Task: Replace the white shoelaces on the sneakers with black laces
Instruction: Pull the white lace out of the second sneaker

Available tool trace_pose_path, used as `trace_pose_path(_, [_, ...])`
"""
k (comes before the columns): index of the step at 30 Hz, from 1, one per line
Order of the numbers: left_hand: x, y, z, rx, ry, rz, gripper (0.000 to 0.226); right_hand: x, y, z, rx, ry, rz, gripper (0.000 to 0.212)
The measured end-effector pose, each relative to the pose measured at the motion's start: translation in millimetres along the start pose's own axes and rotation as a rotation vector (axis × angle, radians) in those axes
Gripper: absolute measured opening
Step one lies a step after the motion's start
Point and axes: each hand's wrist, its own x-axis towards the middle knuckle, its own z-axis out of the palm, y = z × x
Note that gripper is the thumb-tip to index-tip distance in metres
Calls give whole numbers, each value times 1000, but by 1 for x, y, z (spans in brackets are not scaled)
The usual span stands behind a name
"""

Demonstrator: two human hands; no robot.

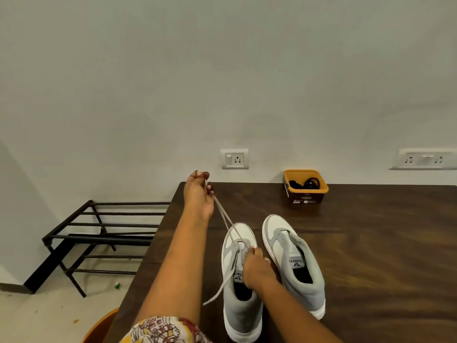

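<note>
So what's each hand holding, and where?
The left hand pinches the white lace at the top of a loop drawn out of the sneaker; the right hand grips that sneaker at its tongue.

A home room: dark wooden table (pixel 371 243), metal shoe rack (pixel 99 233), plain wall sockets (pixel 234 158)

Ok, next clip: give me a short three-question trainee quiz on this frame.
1. True or false: the left hand pinches the white lace running to the left sneaker.
2. Where are the black laces? A) in the orange tub B) in a drawer C) in a bag
3. What does the right hand grip?
Key: 1 true; 2 A; 3 the left sneaker, near its tongue.
</note>
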Motion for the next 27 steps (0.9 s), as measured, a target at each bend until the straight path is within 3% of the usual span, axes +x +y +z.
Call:
trace_pose_path(2, [0, 8, -9, 213, -16, 63, 27, 1, -1, -1, 10, -12, 11, 66])
trace_pose_path(6, [-4, -5, -34, 1158, -163, 143, 7, 0, -4, -3, 37, -31, 43, 69])
trace_pose_path(8, [-7, -27, -50, 1552, -343, 59, 26, -1, -5, -5, 44, -41, 56, 70])
trace_pose_path(10, [-13, -53, -65, 1777, -423, -22, 38, -3, -5, -7, 54, -53, 62, 71])
trace_pose_path(16, [-22, -96, -74, 1876, -444, -11, 32, -3, -2, -10, 61, -60, 50, 66])
trace_pose_path(22, [-17, -109, -57, 2142, -335, 182, 35, 0, 1, -5, 71, -41, 55, 66])
trace_pose_path(24, [-17, -115, -54, 2021, -300, 232, 27, 1, 2, -4, 76, -39, 55, 67])
trace_pose_path(27, [-17, -118, -58, 1556, -247, 91, 28, 2, 3, -3, 63, -34, 52, 69])
